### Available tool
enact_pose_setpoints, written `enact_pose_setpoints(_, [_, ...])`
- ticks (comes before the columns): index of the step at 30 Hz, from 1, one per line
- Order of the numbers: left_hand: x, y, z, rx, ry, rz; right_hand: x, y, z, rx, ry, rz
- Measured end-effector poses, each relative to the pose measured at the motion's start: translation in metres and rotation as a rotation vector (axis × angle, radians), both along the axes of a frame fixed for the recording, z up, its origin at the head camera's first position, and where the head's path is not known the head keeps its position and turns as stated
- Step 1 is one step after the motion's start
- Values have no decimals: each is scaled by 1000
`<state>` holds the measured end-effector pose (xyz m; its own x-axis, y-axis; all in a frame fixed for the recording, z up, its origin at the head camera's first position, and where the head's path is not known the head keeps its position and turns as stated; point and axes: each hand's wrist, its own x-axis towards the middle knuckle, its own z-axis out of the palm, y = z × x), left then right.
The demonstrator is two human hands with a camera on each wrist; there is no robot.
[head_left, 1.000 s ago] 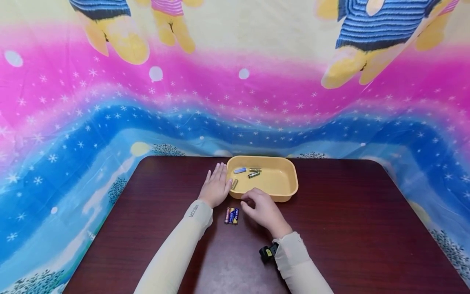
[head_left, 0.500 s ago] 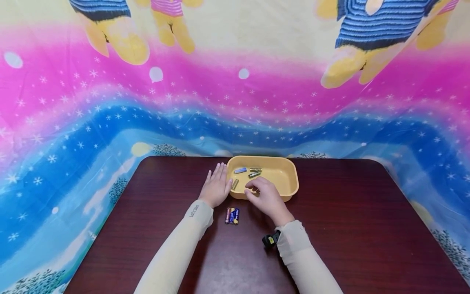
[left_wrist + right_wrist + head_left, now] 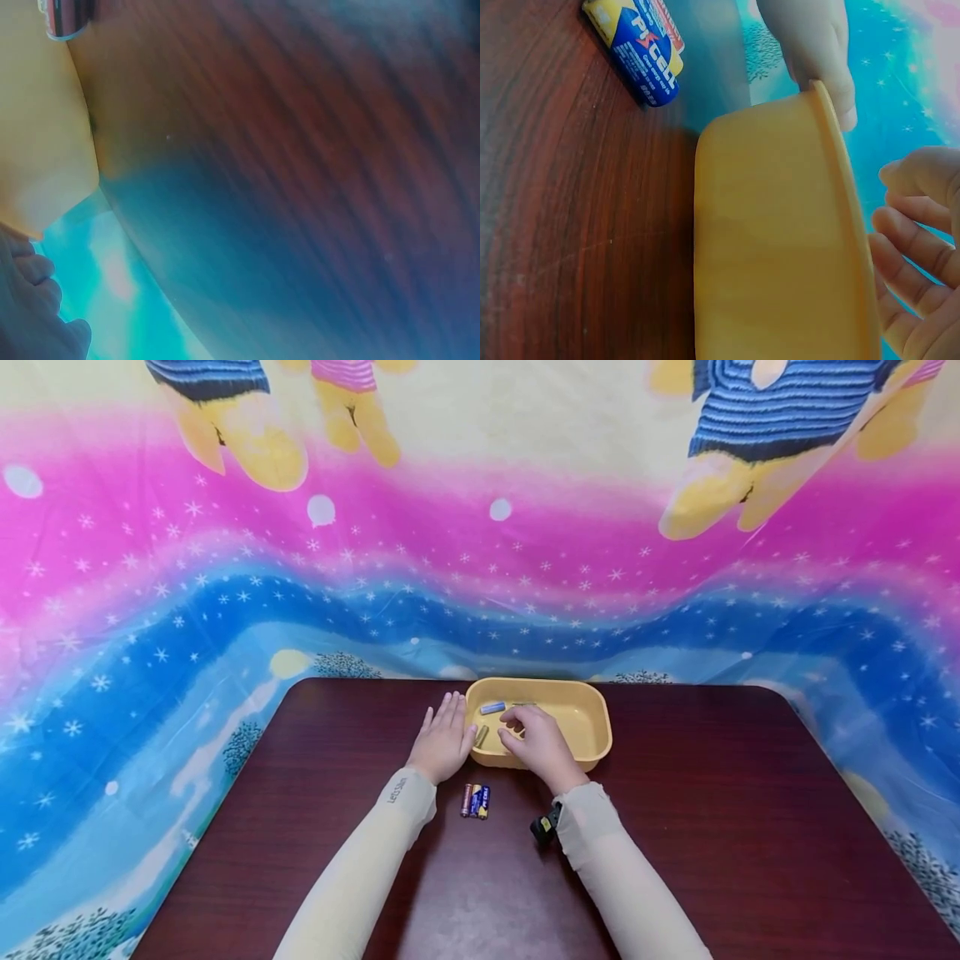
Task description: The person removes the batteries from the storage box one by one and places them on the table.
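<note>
My left hand (image 3: 442, 742) lies with straight fingers along the left side of a yellow plastic tray (image 3: 491, 760), its thumb over the rim. My right hand (image 3: 546, 747) hangs over the tray, fingers loosely bent. The right wrist view shows the thumb and fingers of this right hand (image 3: 922, 255) spread apart beside the rim, nothing between them. Inside the tray are a blue battery (image 3: 492, 707) and a gold battery (image 3: 482, 736) near the left wall. Another gold battery (image 3: 525, 704) shows only partly behind the right hand, which hides what lies below it.
Three batteries (image 3: 476, 802) stand side by side on the dark wooden table (image 3: 712, 810), in front of the tray. One battery (image 3: 641, 52) has a blue and yellow PKCELL-style label. A patterned cloth (image 3: 420, 635) hangs behind the table's far edge.
My right hand has moved from the tray's front rim forward over its inside and now covers some gold batteries. My left hand has stayed at the left side.
</note>
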<state>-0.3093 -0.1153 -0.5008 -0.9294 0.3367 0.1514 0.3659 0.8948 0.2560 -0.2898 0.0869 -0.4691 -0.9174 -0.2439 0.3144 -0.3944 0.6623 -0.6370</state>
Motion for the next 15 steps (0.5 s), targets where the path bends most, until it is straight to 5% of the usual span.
enact_pose_setpoints(15, [-7,-10,6,-44,-66,-16,-24,-9,-4,3,-88,25])
